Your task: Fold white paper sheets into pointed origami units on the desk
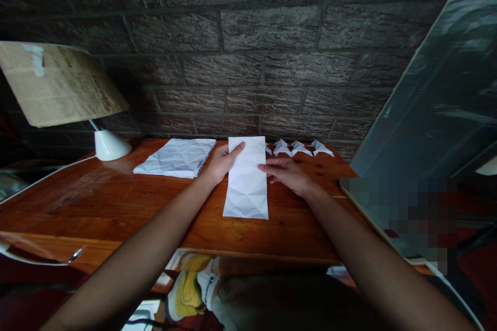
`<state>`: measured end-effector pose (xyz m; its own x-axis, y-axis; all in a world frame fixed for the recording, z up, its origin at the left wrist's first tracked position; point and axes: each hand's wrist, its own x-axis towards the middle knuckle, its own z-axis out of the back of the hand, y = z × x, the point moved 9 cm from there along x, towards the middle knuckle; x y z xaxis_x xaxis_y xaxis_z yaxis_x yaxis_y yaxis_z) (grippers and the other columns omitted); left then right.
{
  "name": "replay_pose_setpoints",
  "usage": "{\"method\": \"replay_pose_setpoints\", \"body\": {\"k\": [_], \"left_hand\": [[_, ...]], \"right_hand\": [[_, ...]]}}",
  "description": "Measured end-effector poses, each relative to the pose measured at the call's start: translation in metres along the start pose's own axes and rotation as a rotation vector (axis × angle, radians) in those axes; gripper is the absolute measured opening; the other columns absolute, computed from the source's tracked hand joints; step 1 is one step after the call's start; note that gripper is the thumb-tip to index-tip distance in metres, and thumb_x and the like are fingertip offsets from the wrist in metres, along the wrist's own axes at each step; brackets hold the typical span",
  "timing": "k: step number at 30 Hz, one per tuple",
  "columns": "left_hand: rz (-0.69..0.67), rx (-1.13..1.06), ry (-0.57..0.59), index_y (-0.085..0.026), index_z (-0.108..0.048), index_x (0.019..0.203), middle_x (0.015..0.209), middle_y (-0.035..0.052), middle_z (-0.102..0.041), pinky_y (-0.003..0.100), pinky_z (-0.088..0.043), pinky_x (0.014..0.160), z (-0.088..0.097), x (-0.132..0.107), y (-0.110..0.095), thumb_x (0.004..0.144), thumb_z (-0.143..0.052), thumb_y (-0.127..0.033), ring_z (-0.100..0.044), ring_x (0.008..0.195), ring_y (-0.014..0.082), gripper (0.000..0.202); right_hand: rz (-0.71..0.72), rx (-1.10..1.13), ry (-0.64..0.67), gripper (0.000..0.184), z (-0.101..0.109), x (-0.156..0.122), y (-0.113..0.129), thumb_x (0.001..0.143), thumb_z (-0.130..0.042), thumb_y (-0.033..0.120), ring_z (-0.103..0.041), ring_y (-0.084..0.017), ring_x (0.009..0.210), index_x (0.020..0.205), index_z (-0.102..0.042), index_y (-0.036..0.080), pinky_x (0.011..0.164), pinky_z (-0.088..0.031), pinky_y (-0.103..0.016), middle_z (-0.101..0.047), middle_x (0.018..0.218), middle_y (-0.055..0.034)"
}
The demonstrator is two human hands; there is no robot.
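A white sheet of paper [246, 186], long, narrow and marked with crossing creases, is held above the wooden table in front of me. My left hand [225, 159] grips its left edge, thumb on top and the fingers hidden behind. On the right edge, my right hand [285, 171] pinches the sheet between thumb and fingers. Behind it, near the wall, stand several small folded paper pieces [302, 148] in a row; the leftmost is partly covered by the sheet. To the left lies a stack of creased white paper [176, 156].
A lamp [111, 145] with a newspaper-covered shade stands at the table's [116, 196] back left, its white cord trailing left. A brick wall [240, 72] closes off the back. A dark panel [419, 88] leans at the right. My legs are under the front edge.
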<state>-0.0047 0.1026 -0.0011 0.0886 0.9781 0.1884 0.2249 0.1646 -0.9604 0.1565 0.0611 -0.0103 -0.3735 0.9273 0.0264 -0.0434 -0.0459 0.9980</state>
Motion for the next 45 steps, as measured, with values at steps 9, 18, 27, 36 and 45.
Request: {"method": "replay_pose_setpoints", "body": {"k": [9, 18, 27, 36, 45], "left_hand": [[0.0, 0.018, -0.034, -0.018, -0.074, 0.081, 0.072, 0.0027, -0.074, 0.027, -0.049, 0.059, 0.001, -0.002, -0.004, 0.061, -0.077, -0.067, -0.065, 0.062, 0.0178, 0.053], [-0.003, 0.082, 0.004, -0.015, -0.075, 0.082, 0.084, 0.0069, -0.077, 0.028, -0.05, 0.062, -0.004, -0.005, -0.005, 0.059, -0.081, -0.063, -0.066, 0.067, 0.0186, 0.054], [0.038, 0.094, 0.057, -0.014, -0.076, 0.086, 0.082, 0.0071, -0.076, 0.028, -0.05, 0.061, -0.013, -0.011, -0.004, 0.058, -0.084, -0.059, -0.066, 0.065, 0.0184, 0.053], [0.044, 0.092, 0.067, -0.015, -0.076, 0.087, 0.087, 0.0078, -0.077, 0.03, -0.051, 0.064, -0.011, -0.009, 0.001, 0.058, -0.084, -0.058, -0.067, 0.068, 0.0188, 0.052], [0.041, 0.094, 0.066, -0.014, -0.076, 0.089, 0.083, 0.0077, -0.076, 0.03, -0.05, 0.063, -0.013, -0.011, -0.002, 0.058, -0.084, -0.057, -0.066, 0.066, 0.0189, 0.054]], "right_hand": [[-0.003, -0.097, 0.013, 0.031, 0.0, -0.001, -0.001, 0.067, -0.08, 0.046, -0.061, -0.012, 0.065, 0.078, -0.077, 0.018, 0.057, -0.045, -0.023, -0.075, 0.076, -0.0048], [0.069, -0.025, -0.134, 0.032, 0.01, -0.001, 0.009, 0.067, -0.079, 0.05, -0.056, -0.011, 0.063, 0.078, -0.075, 0.019, 0.053, -0.04, -0.022, -0.072, 0.077, -0.0018], [0.201, -0.017, -0.284, 0.037, 0.023, -0.006, 0.026, 0.066, -0.079, 0.055, -0.047, -0.011, 0.059, 0.067, -0.071, 0.02, 0.052, -0.033, -0.025, -0.063, 0.066, 0.001], [0.194, -0.059, -0.275, 0.037, 0.023, -0.006, 0.026, 0.066, -0.078, 0.057, -0.044, -0.011, 0.057, 0.071, -0.073, 0.02, 0.053, -0.033, -0.026, -0.064, 0.069, 0.0006], [0.185, -0.05, -0.284, 0.037, 0.024, -0.007, 0.025, 0.065, -0.079, 0.057, -0.041, -0.011, 0.056, 0.071, -0.073, 0.02, 0.053, -0.029, -0.026, -0.065, 0.068, 0.001]]}}
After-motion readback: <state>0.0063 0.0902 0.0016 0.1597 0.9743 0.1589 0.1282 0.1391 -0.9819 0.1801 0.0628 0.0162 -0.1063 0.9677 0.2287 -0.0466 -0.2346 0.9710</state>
